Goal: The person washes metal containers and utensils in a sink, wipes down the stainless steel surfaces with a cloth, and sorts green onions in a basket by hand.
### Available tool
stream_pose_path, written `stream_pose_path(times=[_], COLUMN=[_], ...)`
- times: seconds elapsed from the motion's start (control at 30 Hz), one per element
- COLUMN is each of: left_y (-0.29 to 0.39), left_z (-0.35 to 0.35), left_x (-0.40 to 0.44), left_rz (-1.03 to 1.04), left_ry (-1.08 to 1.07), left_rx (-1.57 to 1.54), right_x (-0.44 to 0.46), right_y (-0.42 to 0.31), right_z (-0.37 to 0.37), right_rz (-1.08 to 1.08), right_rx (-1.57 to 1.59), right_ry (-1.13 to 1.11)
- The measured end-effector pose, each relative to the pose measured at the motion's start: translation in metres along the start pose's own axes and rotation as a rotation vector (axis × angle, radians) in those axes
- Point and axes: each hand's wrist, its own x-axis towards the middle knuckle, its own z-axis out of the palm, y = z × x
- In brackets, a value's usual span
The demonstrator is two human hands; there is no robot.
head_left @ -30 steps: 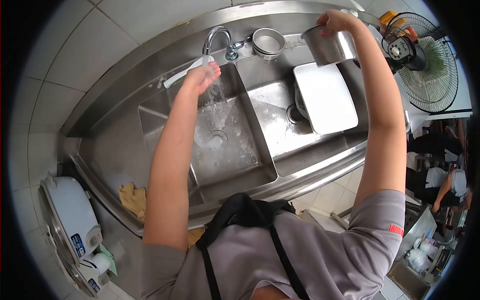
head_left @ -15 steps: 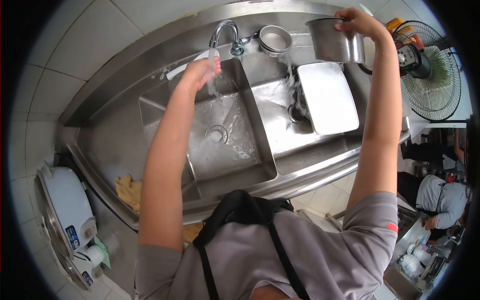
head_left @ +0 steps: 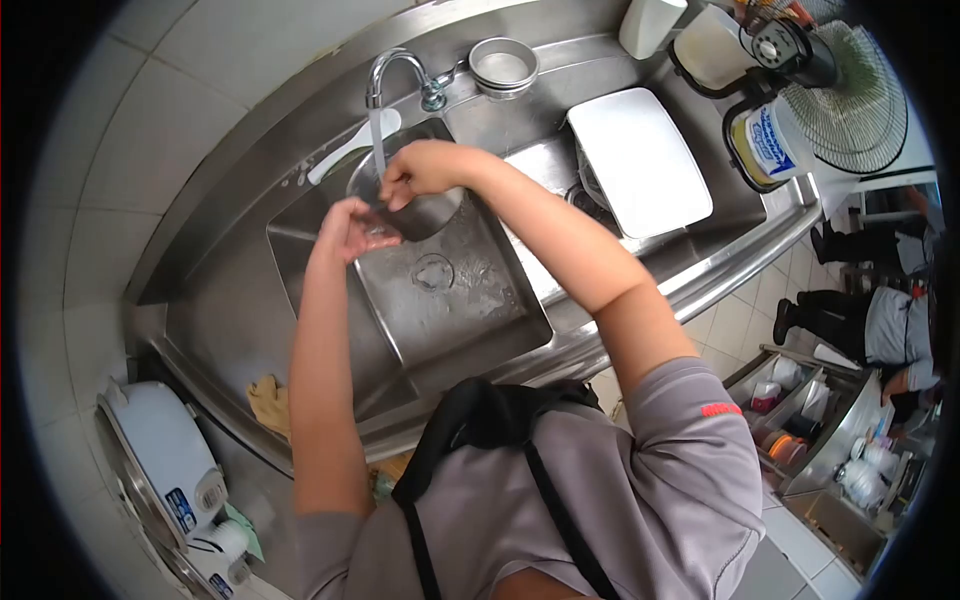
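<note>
A cylindrical metal pot (head_left: 432,214) is tilted under the running faucet (head_left: 398,58) above the left sink basin (head_left: 450,310). The stream falls at the pot, beside my fingers. My right hand (head_left: 428,170) is closed over the pot's upper rim. Below and to the left, my left hand (head_left: 352,230) has its fingers stretched toward the pot's lower side; whether it touches the metal is unclear. A white paddle-like utensil (head_left: 345,152) lies on the ledge behind the pot.
Round metal pans (head_left: 503,66) sit stacked right of the faucet. A white rectangular tray (head_left: 640,165) stands in the right basin. Tubs hang at the far right, by a fan (head_left: 855,95). A yellowish cloth (head_left: 268,402) lies on the left edge. Co-workers (head_left: 890,325) stand at right.
My right hand has brought the pot from the upper right, over the right basin, to the faucet. My left hand has moved down and left, out of the stream. The view has turned slightly.
</note>
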Motion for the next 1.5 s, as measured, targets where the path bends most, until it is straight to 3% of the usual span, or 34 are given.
stream_pose_path(times=[0.07,0.17,0.37,0.5,0.53,0.63,0.67,0.77,0.87,0.97,1.07,1.17,1.27,1.37,1.5], left_y=[-0.015,-0.028,-0.016,0.001,0.006,0.027,0.034,0.044,0.057,0.067,0.071,0.076,0.078,0.077,0.074], left_z=[-0.015,-0.025,-0.006,0.009,0.006,0.015,0.017,0.039,0.054,0.086,0.080,0.081,0.074,0.081,0.076], left_x=[0.007,0.015,0.012,0.004,0.005,-0.001,-0.003,-0.015,-0.018,-0.018,0.018,0.041,0.060,0.060,0.057], left_rz=[0.048,0.142,0.218,0.259,0.250,0.188,0.178,0.263,0.191,0.108,0.290,0.316,0.316,0.261,0.168], left_ry=[0.143,0.253,0.249,0.250,0.215,0.134,0.132,0.124,-0.110,-0.191,-0.181,-0.116,-0.058,-0.010,-0.048], left_rx=[0.000,0.041,0.104,0.061,0.069,0.122,0.169,0.272,0.354,0.307,0.226,0.232,0.128,0.172,0.258], right_x=[0.025,0.075,0.105,0.095,0.072,0.020,0.013,-0.009,-0.035,-0.059,-0.076,-0.079,-0.074,-0.080,-0.088], right_y=[0.013,0.043,0.049,0.057,0.037,-0.002,0.003,0.003,-0.016,-0.031,-0.037,-0.042,0.017,0.069,0.054], right_z=[0.012,0.045,0.042,0.036,0.021,-0.003,0.003,-0.012,-0.043,-0.085,-0.112,-0.116,-0.086,-0.053,-0.024], right_rz=[0.123,0.386,0.334,0.331,0.378,0.209,0.145,0.043,-0.025,-0.032,0.075,0.301,0.303,0.191,0.179], right_rx=[0.292,1.147,1.759,1.038,0.803,-0.045,-0.272,-0.559,-0.394,-0.328,-0.523,-0.798,-1.049,-1.098,-1.102], right_ry=[0.087,0.379,0.479,0.587,0.438,0.160,0.212,0.214,0.319,0.376,0.250,-0.195,-0.388,-0.356,-0.515])
